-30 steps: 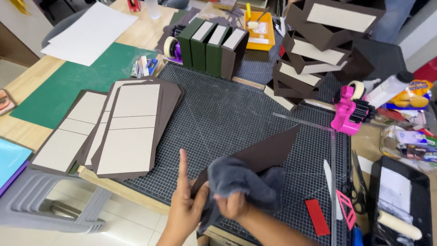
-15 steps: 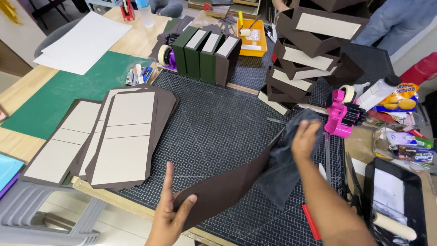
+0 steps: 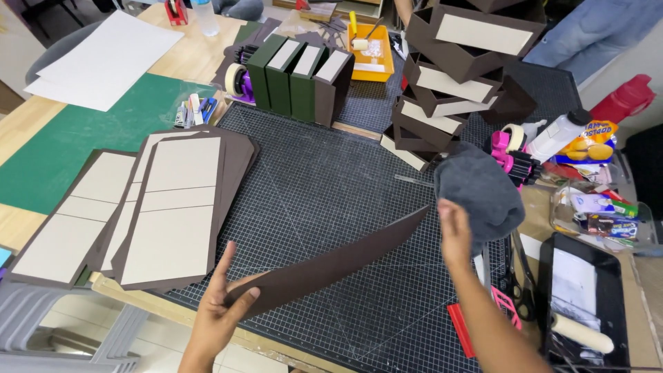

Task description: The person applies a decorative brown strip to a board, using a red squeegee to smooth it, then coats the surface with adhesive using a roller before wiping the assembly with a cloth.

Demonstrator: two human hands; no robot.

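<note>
My left hand pinches the near end of a long dark brown sheet and lifts it edge-on above the black gridded cutting mat. My right hand is raised at the sheet's far end and grips a bunched grey cloth, which hangs over the mat's right side. Left of the sheet lies a fanned stack of brown covers with grey board panels.
Stacked brown box trays and upright green and brown cases stand at the back. A tray with a paint roller, scissors, a red cutter, pink tape dispenser and glue bottle crowd the right.
My right hand carried the grey cloth from the near edge up and to the right. The brown sheet has tipped from lying flat to being held edge-on by my left hand.
</note>
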